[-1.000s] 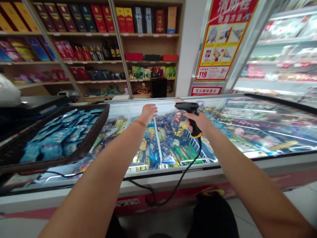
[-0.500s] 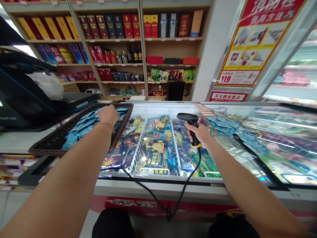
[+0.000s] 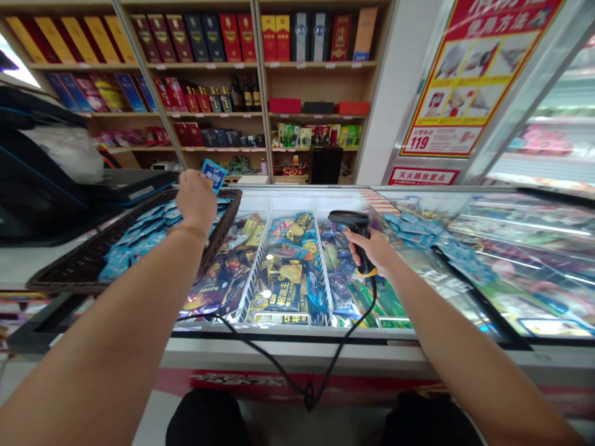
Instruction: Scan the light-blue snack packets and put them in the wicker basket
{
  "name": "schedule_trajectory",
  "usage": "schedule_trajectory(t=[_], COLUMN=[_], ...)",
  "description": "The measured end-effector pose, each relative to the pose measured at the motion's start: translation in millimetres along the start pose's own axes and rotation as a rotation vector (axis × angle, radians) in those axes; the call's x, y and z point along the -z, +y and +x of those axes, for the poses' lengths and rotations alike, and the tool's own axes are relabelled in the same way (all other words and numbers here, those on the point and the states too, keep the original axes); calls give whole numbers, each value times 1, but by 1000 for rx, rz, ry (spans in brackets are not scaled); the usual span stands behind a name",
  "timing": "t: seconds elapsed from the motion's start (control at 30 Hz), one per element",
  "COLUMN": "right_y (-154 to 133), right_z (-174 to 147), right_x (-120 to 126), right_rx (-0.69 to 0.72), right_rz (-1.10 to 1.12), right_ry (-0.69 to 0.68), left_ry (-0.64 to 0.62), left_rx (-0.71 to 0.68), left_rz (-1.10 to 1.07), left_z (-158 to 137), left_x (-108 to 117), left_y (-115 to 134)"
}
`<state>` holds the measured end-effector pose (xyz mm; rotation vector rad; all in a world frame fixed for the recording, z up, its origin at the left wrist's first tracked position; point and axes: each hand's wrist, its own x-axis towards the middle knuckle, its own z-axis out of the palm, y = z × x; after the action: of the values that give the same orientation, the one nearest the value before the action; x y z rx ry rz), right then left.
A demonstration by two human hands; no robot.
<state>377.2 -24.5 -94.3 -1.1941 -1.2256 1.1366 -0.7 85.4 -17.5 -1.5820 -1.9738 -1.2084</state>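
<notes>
Presently, we find one blue packet raised above the far end of the dark woven basket, pinched in the fingertips of the left hand. We observe the right hand wrapped around the grip of a black scanner, over the freezer. We record further blue packets inside the basket, and stocked shelves behind.

Glossy packet, matt plastic scanner, woven basket
</notes>
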Motion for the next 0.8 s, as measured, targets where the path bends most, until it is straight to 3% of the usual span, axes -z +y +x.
schedule_trajectory(t=[0.1,0.17,0.27,0.37,0.53,0.8], right_y=[-3,-3,-2,-2,-2,-1], right_z=[-1,-1,1,2,0,-1], right_x=[0,1,5,8,7,5], right_rx=[-16,-12,15,42,29,14], right_rz=[9,18,34,36,-5,-16], right_ry=[15,18,12,14,22,-1], left_ry=[-90,-175,-470,-633,-738,-825], left_rx=[91,381,905,1166,1177,1205], left_rz=[-460,-889,-1405,-1723,-1935,-2021], left_z=[-7,-18,-46,-78,-111,-112], left_x=[-13,-26,-46,-65,-90,-94], left_y=[50,84,122,134,123,110])
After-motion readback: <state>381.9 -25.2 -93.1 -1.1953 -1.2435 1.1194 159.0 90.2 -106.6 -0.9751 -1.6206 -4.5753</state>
